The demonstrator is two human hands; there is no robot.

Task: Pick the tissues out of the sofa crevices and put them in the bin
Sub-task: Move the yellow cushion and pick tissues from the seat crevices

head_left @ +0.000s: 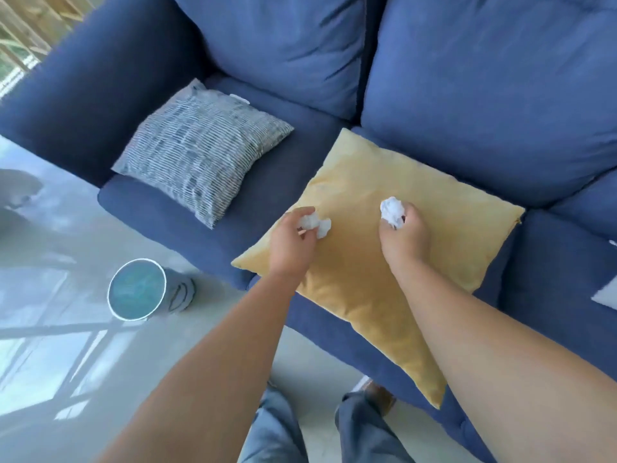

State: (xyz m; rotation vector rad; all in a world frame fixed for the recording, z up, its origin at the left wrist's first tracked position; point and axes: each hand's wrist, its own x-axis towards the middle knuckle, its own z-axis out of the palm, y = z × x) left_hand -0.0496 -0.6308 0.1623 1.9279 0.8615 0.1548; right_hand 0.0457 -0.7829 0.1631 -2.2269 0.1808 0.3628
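My left hand (290, 243) is shut on a crumpled white tissue (315, 223) above the left edge of the yellow cushion (360, 269). My right hand (405, 238) grips a second crumpled white tissue (392, 208) over the middle of the same cushion. The bin (138, 289), round with a teal inside and a pale rim, stands on the floor to the left of the sofa's front edge, well left of both hands. A small white scrap (240, 98) shows at the crevice behind the striped cushion.
The blue sofa (484, 105) fills the upper and right parts of the view. A grey striped cushion (203, 145) lies on the left seat. White patches (606, 292) show on the right seat edge. My legs stand on the glossy pale floor (66, 345).
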